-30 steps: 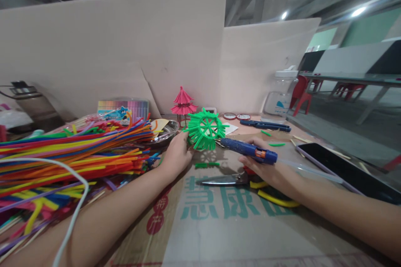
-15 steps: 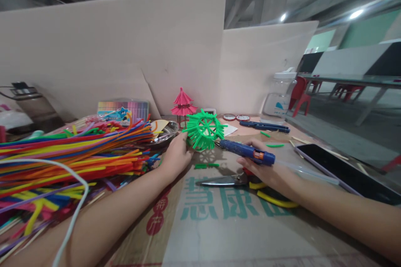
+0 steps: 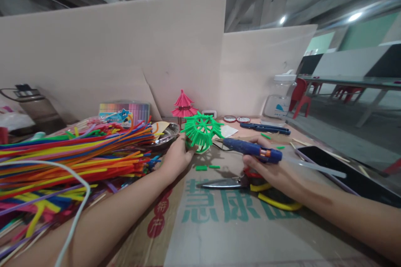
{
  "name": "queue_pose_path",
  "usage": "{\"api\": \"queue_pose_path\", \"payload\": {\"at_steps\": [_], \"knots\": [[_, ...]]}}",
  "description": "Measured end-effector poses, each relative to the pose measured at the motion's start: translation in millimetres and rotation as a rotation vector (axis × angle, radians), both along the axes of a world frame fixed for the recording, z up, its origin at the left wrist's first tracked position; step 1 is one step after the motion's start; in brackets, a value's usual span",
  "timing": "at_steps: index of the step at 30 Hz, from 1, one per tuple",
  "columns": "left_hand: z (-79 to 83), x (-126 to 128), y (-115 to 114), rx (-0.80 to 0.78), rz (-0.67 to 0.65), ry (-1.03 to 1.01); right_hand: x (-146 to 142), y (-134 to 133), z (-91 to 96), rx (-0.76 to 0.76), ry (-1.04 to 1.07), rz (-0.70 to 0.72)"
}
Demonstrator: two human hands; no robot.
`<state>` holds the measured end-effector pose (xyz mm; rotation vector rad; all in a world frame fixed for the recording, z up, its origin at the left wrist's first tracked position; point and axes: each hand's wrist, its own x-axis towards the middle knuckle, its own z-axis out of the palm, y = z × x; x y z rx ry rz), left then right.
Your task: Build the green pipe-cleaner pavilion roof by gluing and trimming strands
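Between the fingers of my left hand (image 3: 177, 154) is a green pipe-cleaner model (image 3: 203, 130), a spoked ring with short pieces fanning outward. My right hand (image 3: 261, 164) is wrapped round a blue glue gun (image 3: 250, 149), a clear glue stick (image 3: 319, 168) jutting from its back. The gun's nozzle points left, close to the model's right side; I cannot tell whether they touch. Below, short green pipe-cleaner pieces (image 3: 202, 168) lie on the cardboard. Scissors (image 3: 224, 183) with yellow and black handles rest under my right hand, partly hidden by it.
Bundles of coloured pipe cleaners (image 3: 72, 154) fill the left side, with a white cable (image 3: 83, 204) across them. A pink pagoda model (image 3: 184, 104), a metal bowl (image 3: 167, 135), a blue cutter (image 3: 265, 128), a water bottle (image 3: 278, 100) and a phone (image 3: 344, 171) surround the cardboard (image 3: 203, 242).
The glue gun has moved slightly right and its nozzle has drawn back from the green model. The model has tilted a little in my left hand.
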<state>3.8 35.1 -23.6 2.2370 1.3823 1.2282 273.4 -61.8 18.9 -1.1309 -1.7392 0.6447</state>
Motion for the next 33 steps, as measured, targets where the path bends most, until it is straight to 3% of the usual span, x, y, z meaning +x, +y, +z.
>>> {"api": "queue_pose_path", "payload": {"at_steps": [2, 4, 7, 12, 16, 21, 24, 28, 33], "knots": [[-0.2, 0, 1, -0.011, 0.029, 0.008, 3, 4, 7.6, 0.017, 0.082, 0.0], [2.2, 0, 1, -0.024, 0.064, 0.03, 8, 17, 15.6, 0.024, 0.125, -0.09], [9.0, 2, -3, -0.074, 0.12, 0.104, 17, 57, 24.6, -0.019, 0.134, -0.24], [15.5, 3, -8, -0.121, 0.167, 0.194, 32, 134, 25.8, -0.212, -0.166, -0.367], [10.8, 1, -6, -0.138, 0.158, 0.144, 36, 166, 14.0, -0.253, -0.304, -0.369], [10.1, 4, -6, -0.156, 0.051, 0.097, 33, 171, -7.4, -0.256, -0.462, -0.303], [13.9, 6, -9, -0.172, 0.028, 0.1, 35, 171, -11.3, -0.243, -0.558, -0.265], [16.3, 6, -11, -0.171, 0.054, 0.114, 62, 171, 3.3, -0.259, -0.744, -0.28], [16.3, 5, -10, -0.17, 0.06, 0.159, 114, 154, 25.5, -0.259, -0.965, -0.41]]}}
